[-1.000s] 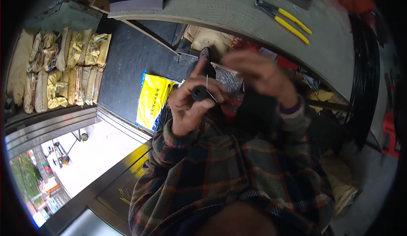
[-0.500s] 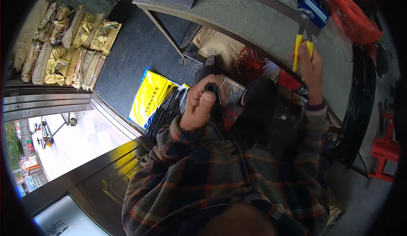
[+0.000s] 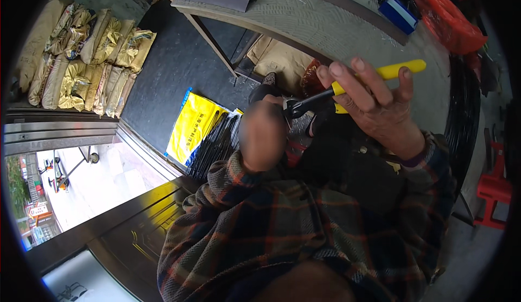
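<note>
My right hand [image 3: 380, 104] is wrapped round pliers with yellow handles [image 3: 406, 69], its fingers curled over the upper handle. The handles are spread. Their dark metal jaws [image 3: 297, 108] point left and meet the upper right side of my closed left hand [image 3: 263, 139], above my lap. That hand is blurred in the picture. Half a second ago it gripped a black tube-shaped piece with a thin metal pin sticking out beside it; now the fingers and the piece cannot be made out clearly.
A workbench [image 3: 347, 36] runs across the front, bearing black parts, a blue box [image 3: 399, 14] and a red plastic bag [image 3: 450, 28]. A yellow bag [image 3: 187, 120] and thin black rods [image 3: 211, 142] lie left of my hands. Sacks [image 3: 97, 58] are stacked far left; a red stool [image 3: 494, 188] stands right.
My right hand has brought the pliers from over the bench down and left to my left hand, jaws turned toward it. My left hand has stayed nearly in place.
</note>
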`<action>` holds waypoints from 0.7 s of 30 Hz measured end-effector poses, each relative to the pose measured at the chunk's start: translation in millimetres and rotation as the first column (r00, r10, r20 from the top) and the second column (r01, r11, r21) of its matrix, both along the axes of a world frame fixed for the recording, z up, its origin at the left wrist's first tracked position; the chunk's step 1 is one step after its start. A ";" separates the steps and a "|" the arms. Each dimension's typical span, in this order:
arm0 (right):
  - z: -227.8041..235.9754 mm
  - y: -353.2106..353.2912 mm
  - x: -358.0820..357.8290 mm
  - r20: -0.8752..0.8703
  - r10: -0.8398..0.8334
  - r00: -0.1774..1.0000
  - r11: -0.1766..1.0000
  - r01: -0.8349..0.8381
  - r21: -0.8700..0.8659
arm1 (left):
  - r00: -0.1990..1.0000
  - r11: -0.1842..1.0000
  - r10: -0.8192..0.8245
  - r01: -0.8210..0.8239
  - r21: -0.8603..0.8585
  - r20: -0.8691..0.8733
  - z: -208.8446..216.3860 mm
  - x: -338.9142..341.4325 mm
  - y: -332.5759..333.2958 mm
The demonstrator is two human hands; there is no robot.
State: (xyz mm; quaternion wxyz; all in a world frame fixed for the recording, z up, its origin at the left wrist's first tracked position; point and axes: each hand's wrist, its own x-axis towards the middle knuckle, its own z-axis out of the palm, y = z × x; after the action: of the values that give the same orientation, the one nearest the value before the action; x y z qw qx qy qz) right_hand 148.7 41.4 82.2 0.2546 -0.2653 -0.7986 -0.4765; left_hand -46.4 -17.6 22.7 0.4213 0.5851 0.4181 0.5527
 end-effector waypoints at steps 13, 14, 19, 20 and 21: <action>-5.5 -39.0 12.4 0.002 0.075 0.997 0.786 -0.058 -0.615 | 0.983 0.987 0.066 -0.039 0.158 -0.169 10.1 -1.1 3.0; 4.8 -38.6 15.4 0.005 0.081 0.997 0.779 -0.060 -0.624 | 0.977 0.965 0.039 0.017 0.263 -0.210 10.2 -5.3 3.9; 31.3 -13.7 41.1 -0.133 0.005 0.991 -0.860 -0.064 -0.507 | 0.805 0.805 -0.584 0.591 0.052 -0.100 18.3 -23.6 1.6; 6.9 -19.7 50.3 -0.199 -0.297 0.934 -0.954 -0.301 0.014 | 0.779 0.762 -0.605 0.627 0.163 -0.165 16.2 -20.1 2.4; 4.6 -18.1 48.8 -0.197 -0.301 0.933 -0.953 -0.303 0.022 | 0.763 0.713 -0.602 0.647 0.269 -0.238 13.4 -18.5 4.8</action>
State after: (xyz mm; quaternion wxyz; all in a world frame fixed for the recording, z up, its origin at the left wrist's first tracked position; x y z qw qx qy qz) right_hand 197.5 23.3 86.8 -0.0893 -0.2452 -0.4593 0.8491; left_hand -65.0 -12.8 36.1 0.4484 0.7899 0.1221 0.4001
